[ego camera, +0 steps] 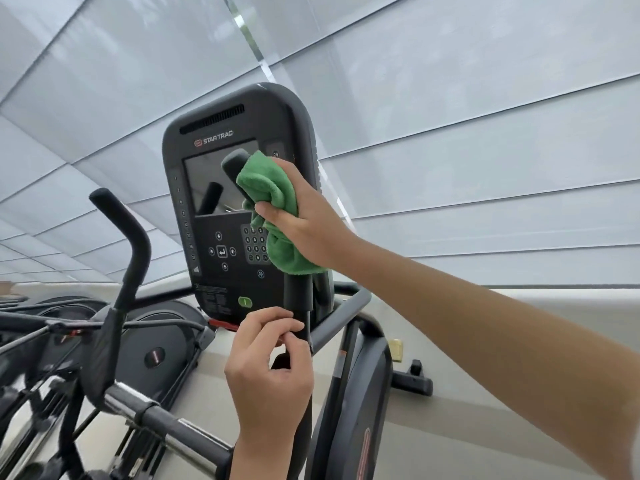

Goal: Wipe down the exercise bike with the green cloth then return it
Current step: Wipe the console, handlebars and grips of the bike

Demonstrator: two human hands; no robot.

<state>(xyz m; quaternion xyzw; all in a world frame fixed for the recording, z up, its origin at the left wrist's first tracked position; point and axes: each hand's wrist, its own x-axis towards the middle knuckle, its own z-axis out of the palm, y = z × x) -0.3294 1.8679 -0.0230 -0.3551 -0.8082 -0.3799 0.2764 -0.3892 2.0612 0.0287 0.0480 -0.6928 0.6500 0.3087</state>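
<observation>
Nearest me, left hand (268, 367) pinches the upright handlebar (298, 303) low down; right hand (304, 216) clamps the green cloth (273, 216) around its upper grip, which tilts up-left before the console (221, 202)

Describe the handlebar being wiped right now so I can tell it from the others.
Find the black console marked STAR TRAC. In front of its right half rises a black foam-covered handlebar. Unlike the bare handlebar on the left, the right hand grips the green cloth around it.
</observation>
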